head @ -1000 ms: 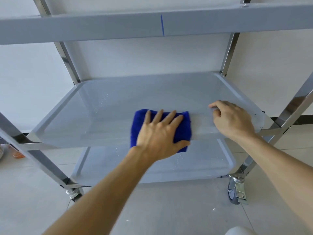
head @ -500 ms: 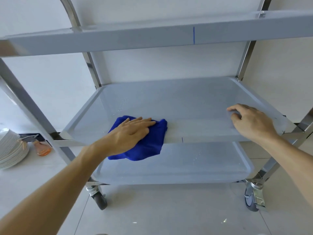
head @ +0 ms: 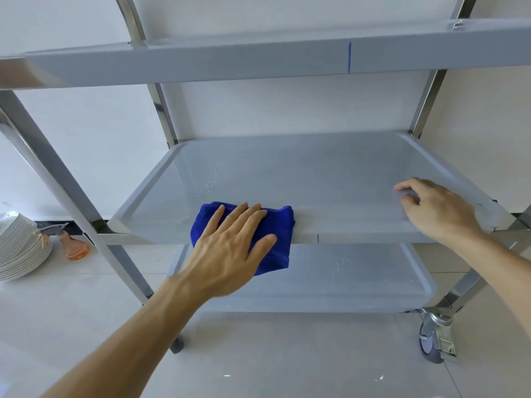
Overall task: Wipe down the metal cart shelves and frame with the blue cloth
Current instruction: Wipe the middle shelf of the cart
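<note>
1. Stacked white plates (head: pixel 20 248) sit on the floor, left of the middle shelf (head: pixel 316 173);
2. Left hand (head: pixel 230 254), fingers spread flat, presses the blue cloth (head: pixel 275 239) over the shelf's front rim;
3. Right hand (head: pixel 439 211), loosely curled, grips nothing, resting on the shelf's right front.

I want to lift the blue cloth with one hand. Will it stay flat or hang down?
The cloth likely hangs limp: it already drapes over the shelf edge under the left hand. It looks light, and perhaps damp, given droplets nearby.

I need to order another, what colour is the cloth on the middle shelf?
Deep blue cloth, plain, seen in the head view.
</note>
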Motion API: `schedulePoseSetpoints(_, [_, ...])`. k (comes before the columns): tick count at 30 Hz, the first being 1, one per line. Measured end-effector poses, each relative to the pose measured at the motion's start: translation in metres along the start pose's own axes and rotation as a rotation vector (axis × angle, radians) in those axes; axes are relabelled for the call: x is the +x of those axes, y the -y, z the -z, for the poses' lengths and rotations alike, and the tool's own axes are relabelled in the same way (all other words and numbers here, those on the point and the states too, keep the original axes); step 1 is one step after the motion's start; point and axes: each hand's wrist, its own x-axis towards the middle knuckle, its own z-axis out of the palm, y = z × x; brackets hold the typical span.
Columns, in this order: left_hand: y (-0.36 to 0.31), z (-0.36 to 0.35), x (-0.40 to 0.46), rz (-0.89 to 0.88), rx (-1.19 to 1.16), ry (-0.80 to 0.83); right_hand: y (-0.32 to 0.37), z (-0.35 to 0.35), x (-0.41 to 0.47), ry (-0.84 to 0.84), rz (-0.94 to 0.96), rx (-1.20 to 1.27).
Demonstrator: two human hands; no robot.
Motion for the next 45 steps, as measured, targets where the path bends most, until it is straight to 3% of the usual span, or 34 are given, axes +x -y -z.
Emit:
schedulePoseSetpoints(7, [0.009,0.002,0.076,0.082,-0.005,0.272,0.033,0.002,0.011,0.206,0.011,-0.109])
schedulePoseSetpoints(12, [0.019,-0.005,0.119,0.122,-0.067,0.355,0.055,-0.023,0.007,0.305,0.089,-0.165])
schedulePoseSetpoints(16, [0.011,-0.009,0.145,0.143,-0.100,0.289,0.049,-0.027,0.007,0.278,0.067,-0.182])
schedulePoseSetpoints(22, [0.014,-0.002,0.141,0.123,-0.236,-0.159,0.051,-0.027,0.004,0.213,0.078,-0.174])
schedulePoseSetpoints(27, [-0.001,-0.011,0.128,0.162,0.058,0.243,0.055,-0.025,0.003,0.239,0.063,-0.184])
schedulePoseSetpoints(36, [-0.005,-0.025,0.126,0.018,0.041,0.262,0.052,-0.026,0.004,0.255,0.066,-0.192])
schedulePoseSetpoints(41, [0.068,-0.011,0.167,0.258,0.124,0.229,0.052,-0.027,0.004,0.233,0.075,-0.184])
schedulePoseSetpoints(45, [0.068,-0.024,0.207,0.418,0.147,0.219,0.052,-0.026,0.002,0.227,0.084,-0.188])
